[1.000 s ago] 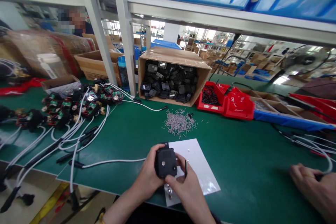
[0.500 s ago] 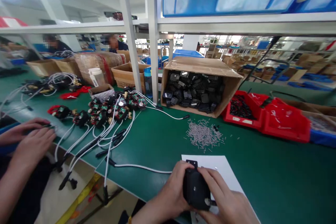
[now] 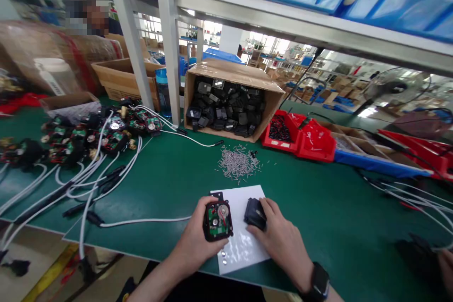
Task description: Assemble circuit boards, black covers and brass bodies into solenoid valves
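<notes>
My left hand (image 3: pixel 193 240) grips an open black housing (image 3: pixel 217 221) with a green circuit board, a round metal part and a red wire showing inside. From its left side a white cable (image 3: pixel 145 221) runs across the table. My right hand (image 3: pixel 281 233) has its fingers around a black plastic cover (image 3: pixel 255 212), apart from the housing and to its right. Both hands are over a white sheet (image 3: pixel 244 247). Small round shiny pieces (image 3: pixel 224 258) lie on the sheet below the housing.
A pile of small screw-like pins (image 3: pixel 238 162) lies beyond the sheet. Behind it, a cardboard box (image 3: pixel 239 73) holds many black covers. Red bins (image 3: pixel 316 141) stand to its right. Wired assemblies (image 3: pixel 72 139) crowd the left. Another person's hand (image 3: pixel 446 264) shows at the right edge.
The cover has come off the housing and is now in my right hand, moved rightward. The housing's inside now shows in my left hand. The view has turned right and downward.
</notes>
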Available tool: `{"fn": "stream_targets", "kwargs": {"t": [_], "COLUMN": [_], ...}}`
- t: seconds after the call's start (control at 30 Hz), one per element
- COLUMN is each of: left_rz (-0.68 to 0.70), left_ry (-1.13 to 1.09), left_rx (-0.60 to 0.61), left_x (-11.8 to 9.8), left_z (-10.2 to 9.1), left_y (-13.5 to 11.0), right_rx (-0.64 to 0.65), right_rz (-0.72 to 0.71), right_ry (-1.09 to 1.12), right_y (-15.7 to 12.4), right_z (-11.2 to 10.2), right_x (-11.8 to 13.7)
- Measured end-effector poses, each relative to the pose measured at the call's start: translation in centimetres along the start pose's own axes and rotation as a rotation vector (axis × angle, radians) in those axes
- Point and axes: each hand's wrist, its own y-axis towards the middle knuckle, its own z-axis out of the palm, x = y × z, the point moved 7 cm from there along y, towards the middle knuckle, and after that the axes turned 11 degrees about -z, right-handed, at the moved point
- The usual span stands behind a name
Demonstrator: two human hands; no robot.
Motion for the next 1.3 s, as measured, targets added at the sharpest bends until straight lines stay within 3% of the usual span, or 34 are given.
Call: {"fn": "stream_targets", "kwargs": {"t": [0.07, 0.2, 0.27, 0.33, 0.53, 0.67, 0.83, 0.97, 1.3], "left_rz": [-0.008, 0.002, 0.014, 0.026, 0.087, 0.093, 0.079, 0.084, 0.083], "left_ry": [-0.024, -0.056, -0.049, -0.026, 0.035, 0.026, 0.013, 0.024, 0.007], "left_rx": [0.005, -0.029, -0.051, -0.058, -0.091, -0.094, -0.088, -0.094, -0.11], "left_x": [0.2, 0.8, 0.9, 0.9, 0.6, 0.4, 0.5, 0.5, 0.0], "left_z": [-0.2, -0.6, -0.6, -0.5, -0.5, -0.4, -0.3, -0.4, -0.4], "left_y": [0.0, 0.3, 0.3, 0.3, 0.3, 0.3, 0.3, 0.3, 0.1], "right_rx": [-0.188, -0.707, -0.826, -0.773, -0.433, -0.445, -0.573, -0.635, -0.59], "right_rz": [0.011, 0.089, 0.14, 0.206, 0.426, 0.412, 0.266, 0.205, 0.154], "right_ry": [0.199, 0.993, 1.264, 1.392, 1.716, 1.65, 1.297, 1.159, 1.051], "right_y": [-0.3, -1.8, -2.5, -2.9, -3.5, -3.6, -3.9, -3.9, -4.1], "right_z": [-0.2, -3.0, -3.5, -3.0, 1.3, 2.2, 1.2, 0.3, 1.1], "right_x": [-0.7, -1.8, -1.3, 0.1, 5.1, 6.2, 6.6, 7.0, 7.4]}}
